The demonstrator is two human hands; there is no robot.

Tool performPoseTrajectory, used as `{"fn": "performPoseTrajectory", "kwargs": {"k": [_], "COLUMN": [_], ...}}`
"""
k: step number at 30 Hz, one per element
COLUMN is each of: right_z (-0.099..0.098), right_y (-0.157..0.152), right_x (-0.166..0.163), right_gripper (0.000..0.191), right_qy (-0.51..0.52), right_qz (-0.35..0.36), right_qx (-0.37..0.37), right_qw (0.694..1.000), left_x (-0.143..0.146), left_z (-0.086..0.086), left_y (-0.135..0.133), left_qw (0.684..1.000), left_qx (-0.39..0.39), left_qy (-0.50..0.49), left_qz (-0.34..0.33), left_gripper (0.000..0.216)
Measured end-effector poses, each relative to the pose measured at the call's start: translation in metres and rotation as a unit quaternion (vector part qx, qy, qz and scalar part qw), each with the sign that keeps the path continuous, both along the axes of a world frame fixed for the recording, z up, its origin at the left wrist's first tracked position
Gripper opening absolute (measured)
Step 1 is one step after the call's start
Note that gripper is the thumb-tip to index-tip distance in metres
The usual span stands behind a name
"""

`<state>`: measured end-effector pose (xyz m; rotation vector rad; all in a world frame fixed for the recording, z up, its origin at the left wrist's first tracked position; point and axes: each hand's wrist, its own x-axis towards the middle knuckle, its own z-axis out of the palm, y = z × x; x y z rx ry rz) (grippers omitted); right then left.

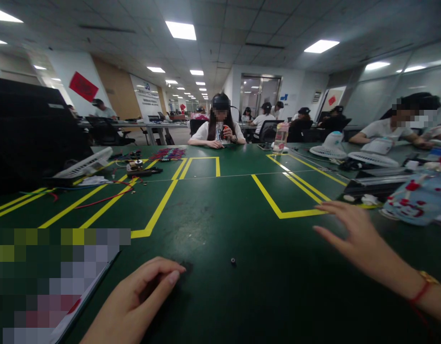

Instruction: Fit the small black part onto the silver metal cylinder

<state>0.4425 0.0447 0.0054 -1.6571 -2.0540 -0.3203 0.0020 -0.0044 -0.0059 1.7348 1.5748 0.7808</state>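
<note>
My left hand [141, 296] is low over the green table [213, 220], its fingers curled and its thumb drawn close to the index fingertip. Anything between those fingertips is too small or too hidden to make out; a dark smudge or shadow shows just past them. On the bare tabletop to their right sits a small black cylindrical part [233, 261] with a lighter spot on its end, touched by neither hand. Reaching forward on the right, my right hand [353, 236] has its fingers spread with nothing in them.
Yellow tape lines [280, 212] mark the table. Wires and small parts [136, 166] lie at the left beside a black monitor [30, 138]. A bottle [281, 137], white fans [328, 149] and a light-blue patterned bag [414, 196] stand right. A person [218, 124] sits opposite.
</note>
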Motion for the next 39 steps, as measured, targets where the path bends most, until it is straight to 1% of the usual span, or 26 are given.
{"fn": "performPoseTrajectory", "kwargs": {"k": [1,2,3,5,6,8,10,12,14,16,18,20,21,23,25,27,29,32,37,39], "right_z": [0.002,0.003,0.004,0.003,0.002,-0.002,-0.006,-0.005,0.001,0.011,0.024,0.035,0.039,0.043,0.042,0.037,0.032,0.031,0.035,0.034], "right_y": [-0.003,-0.006,-0.008,-0.009,-0.007,-0.003,0.000,0.001,0.000,0.000,0.003,0.007,0.009,0.011,0.009,0.005,0.002,0.001,0.011,0.012], "right_x": [-0.031,-0.061,-0.089,-0.134,-0.150,-0.171,-0.177,-0.174,-0.159,-0.132,-0.089,-0.035,-0.005,0.053,0.100,0.129,0.140,0.141,0.145,0.148], "right_gripper": [0.047,0.044,0.043,0.045,0.045,0.035,0.022,0.020,0.021,0.025,0.030,0.036,0.039,0.041,0.041,0.045,0.051,0.057,0.060,0.058], "right_qy": [0.038,0.070,0.097,0.119,0.122,0.122,0.128,0.139,0.144,0.135,0.113,0.078,0.054,0.006,-0.013,-0.005,0.008,0.019,0.032,0.049], "right_qz": [0.076,0.144,0.195,0.259,0.275,0.288,0.293,0.289,0.266,0.213,0.118,-0.010,-0.074,-0.176,-0.234,-0.259,-0.270,-0.292,-0.327,-0.339], "right_qx": [-0.073,-0.134,-0.169,-0.199,-0.200,-0.204,-0.214,-0.221,-0.214,-0.189,-0.141,-0.088,-0.066,-0.059,-0.080,-0.106,-0.120,-0.122,-0.165,-0.171], "right_qw": [0.994,0.978,0.961,0.938,0.933,0.928,0.923,0.921,0.929,0.949,0.976,0.993,0.994,0.983,0.969,0.960,0.955,0.948,0.930,0.924], "left_x": [0.001,0.001,0.001,0.002,0.002,0.002,0.001,-0.001,-0.002,-0.001,0.001,0.002,0.003,0.004,0.004,0.004,0.004,0.004,0.003,0.003], "left_z": [0.000,0.000,0.001,0.002,0.003,0.003,0.002,0.001,0.000,0.000,0.001,0.002,0.002,0.002,0.002,0.003,0.004,0.005,0.005,0.005], "left_y": [0.000,0.000,0.000,0.000,0.000,0.000,-0.001,-0.002,-0.002,-0.003,-0.003,-0.003,-0.002,-0.002,-0.003,-0.003,-0.004,-0.005,-0.005,-0.004], "left_qw": [1.000,1.000,1.000,1.000,1.000,0.999,0.999,0.999,0.999,0.999,0.999,0.999,0.999,0.999,0.999,0.999,0.999,0.999,1.000,1.000], "left_qx": [0.003,0.007,0.012,0.019,0.021,0.024,0.028,0.033,0.036,0.038,0.035,0.031,0.031,0.035,0.033,0.026,0.022,0.015,0.007,0.005], "left_qy": [0.000,0.000,0.001,0.005,0.008,0.016,0.020,0.021,0.017,0.014,0.016,0.020,0.021,0.020,0.019,0.019,0.022,0.026,0.020,0.024], "left_qz": [0.002,0.001,-0.001,-0.010,-0.016,-0.022,-0.023,-0.026,-0.028,-0.031,-0.032,-0.030,-0.028,-0.027,-0.024,-0.023,-0.017,-0.010,-0.016,-0.015], "left_gripper": [0.019,0.019,0.019,0.019,0.019,0.019,0.018,0.017,0.017,0.018,0.019,0.020,0.020,0.019,0.019,0.019,0.019,0.019,0.019,0.019]}}
